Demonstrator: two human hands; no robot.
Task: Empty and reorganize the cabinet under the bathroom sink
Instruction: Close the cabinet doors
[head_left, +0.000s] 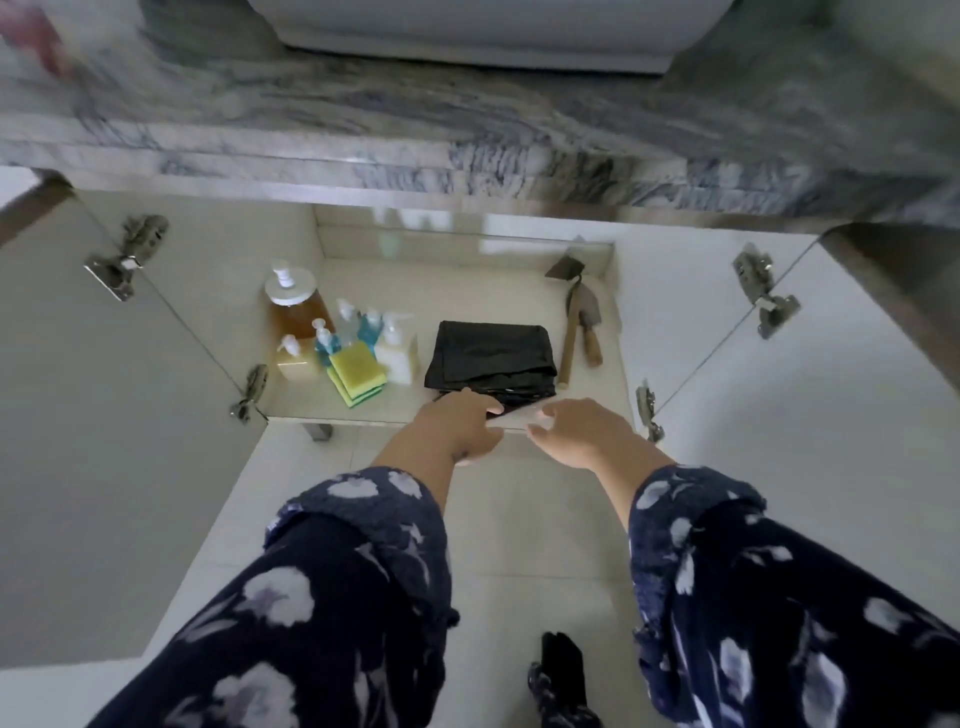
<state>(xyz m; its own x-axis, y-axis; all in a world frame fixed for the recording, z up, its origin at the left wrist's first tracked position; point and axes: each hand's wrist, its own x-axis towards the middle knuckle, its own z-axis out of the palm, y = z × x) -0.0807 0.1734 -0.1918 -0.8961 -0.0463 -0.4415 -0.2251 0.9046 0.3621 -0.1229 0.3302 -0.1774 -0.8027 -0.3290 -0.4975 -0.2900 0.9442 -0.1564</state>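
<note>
Head view: the cabinet (467, 291) stands open. On its floor a folded black plastic bag (491, 358) lies glossy and creased, right of the yellow sponges (358, 375). The left hand (462, 423) pinches its front edge; the right hand (576, 434), fingers loosely curled, holds a thin pale sheet beside it.

soft, even daylight fills the view, a bit dim and cool, with no hard shadows. the marble tabletop edge (467, 130) above me is smeared with motion blur, and the upper left corner is worst. the wide lens bows the cabinet doors (104, 415) outward at both sides. the glossy back wall of the cabinet (467, 241) carries pale reflections. my sleeves (363, 571) close to the lens look slightly soft, and the bottles (332, 332) stay fairly sharp.
</note>
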